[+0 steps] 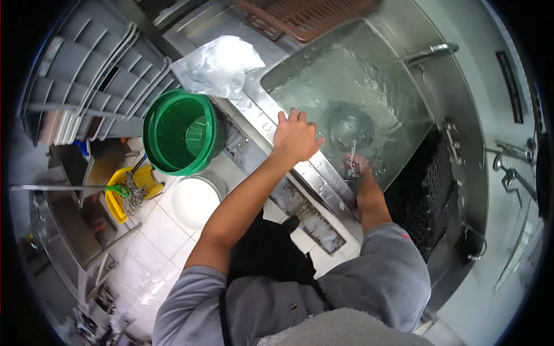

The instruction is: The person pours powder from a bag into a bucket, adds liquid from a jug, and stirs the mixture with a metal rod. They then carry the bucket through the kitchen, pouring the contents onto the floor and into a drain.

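Observation:
A metal sink [398, 40] full of cloudy, rippling water [306, 75] lies in front of me. My left hand [298, 137] rests on the sink's near rim with its fingers apart, holding nothing. Dipped into the water is my right hand [359, 166], its fingers blurred by splashes and ripples. Just beyond that hand, a round greyish shape [350, 123] shows in the water; I cannot make out what it is, nor whether the hand touches it. A crumpled silvery sheet [220, 64] lies on the counter at the sink's left corner.
Left of the sink stand a green bucket [151, 135] and a white-topped bucket [196, 202]. Stacked grey crates [86, 63], a yellow dustpan-like bin [116, 202] and a mop [135, 199] are farther left. A faucet [431, 54], brown rack [306, 14] and black perforated mat [430, 190] surround the sink.

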`<state>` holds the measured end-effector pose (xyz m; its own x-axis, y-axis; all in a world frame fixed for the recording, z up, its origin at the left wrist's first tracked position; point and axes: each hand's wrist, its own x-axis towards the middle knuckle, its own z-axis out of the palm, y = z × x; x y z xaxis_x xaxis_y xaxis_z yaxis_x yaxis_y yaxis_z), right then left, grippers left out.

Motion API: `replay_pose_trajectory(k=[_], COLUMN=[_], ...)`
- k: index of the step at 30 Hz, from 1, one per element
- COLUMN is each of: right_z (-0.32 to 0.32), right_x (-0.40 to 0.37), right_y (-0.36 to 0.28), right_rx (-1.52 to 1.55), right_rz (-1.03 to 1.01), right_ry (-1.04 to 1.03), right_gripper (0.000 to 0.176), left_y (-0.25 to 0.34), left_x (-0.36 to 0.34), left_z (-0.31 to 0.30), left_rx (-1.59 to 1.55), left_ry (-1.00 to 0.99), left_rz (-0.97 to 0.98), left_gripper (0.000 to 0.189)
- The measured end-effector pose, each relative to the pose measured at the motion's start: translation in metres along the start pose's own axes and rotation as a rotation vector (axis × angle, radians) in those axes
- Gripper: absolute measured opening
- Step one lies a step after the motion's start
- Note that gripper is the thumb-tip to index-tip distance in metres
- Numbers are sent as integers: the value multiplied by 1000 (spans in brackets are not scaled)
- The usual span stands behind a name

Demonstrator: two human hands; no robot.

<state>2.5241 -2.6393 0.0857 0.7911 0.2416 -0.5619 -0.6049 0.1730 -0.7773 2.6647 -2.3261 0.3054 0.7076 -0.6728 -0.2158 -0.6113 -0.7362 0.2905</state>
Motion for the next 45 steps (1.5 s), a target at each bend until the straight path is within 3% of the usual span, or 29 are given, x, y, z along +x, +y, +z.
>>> replay_pose_trajectory(k=[2, 3, 4, 5, 6, 8, 10, 11, 14, 15, 17, 18, 22, 24, 28, 34, 36, 38, 43, 45], right_z=[1, 14, 34, 50, 60, 74, 73, 73, 98, 89, 90, 87, 54, 38, 22, 26, 27, 30, 37, 13], right_x=[2, -9, -21, -16, -14, -20, -22, -23, -58, -60, -71, -75, -80, -85, -91, -100, -91, -73, -20, 17], right_y=[7, -8, -27, -61, -69, -73, -71, -70, -120, -113, -129, -141, -165, -177, -198, -221, -212, -203, -170, -164], right_rx=[-144, -586, -1029, -706, -683, -929, -991, -1072, -974, -918, -870, -836, -744, -758, -846, -1239, -1341, -1380, -1548, -1396], right_rz=[111, -191, -486, 327, 323, 339, 321, 304, 315, 174, 135, 86, 15, -121, -237, -6, 2, 70, -24, 251], right_ry=[224, 298, 373, 466, 493, 906, 1044, 1160, 1225, 1304, 1402, 1490, 1642, 1755, 1782, 1538, 1456, 1374, 1130, 772], right_gripper=[27, 20, 19, 16, 16, 20, 25, 32, 34, 30, 30, 31, 30, 30, 30, 20, 15, 18, 17, 12], left_y=[2, 3, 3, 3, 3, 6, 6, 4, 11, 8, 12, 16, 8, -3, -51, -84, -64, -42, 48, 85], left_x=[18, 26, 33, 40, 47, 55, 62, 65, 57, 56, 48, 43, 9, -14, -98, -306, -370, -433, -548, -578], left_z=[13, 15, 17, 20, 23, 28, 37, 42, 28, 30, 23, 14, -11, -21, -9, 97, 138, 192, 321, 359], left_rx=[81, 53, 70, -1, -66, -41, -13, -21, 37, -43, -80, -74, 4, -11, 2, -277, -263, -328, -463, -626], left_ry=[109, -54, -56, -223, -391, -427, -451, -415, -319, -217, -14, -9, 420, 651, 851, 820, 918, 883, 770, 654], left_rz=[67, 71, 103, 82, 57, 83, 89, 74, 59, 67, 127, 132, 201, 254, 59, -584, -778, -1047, -1570, -1785], left_gripper=[41, 42, 42, 41, 41, 38, 35, 34, 25, 25, 31, 31, 35, 35, 29, 25, 25, 26, 33, 34])
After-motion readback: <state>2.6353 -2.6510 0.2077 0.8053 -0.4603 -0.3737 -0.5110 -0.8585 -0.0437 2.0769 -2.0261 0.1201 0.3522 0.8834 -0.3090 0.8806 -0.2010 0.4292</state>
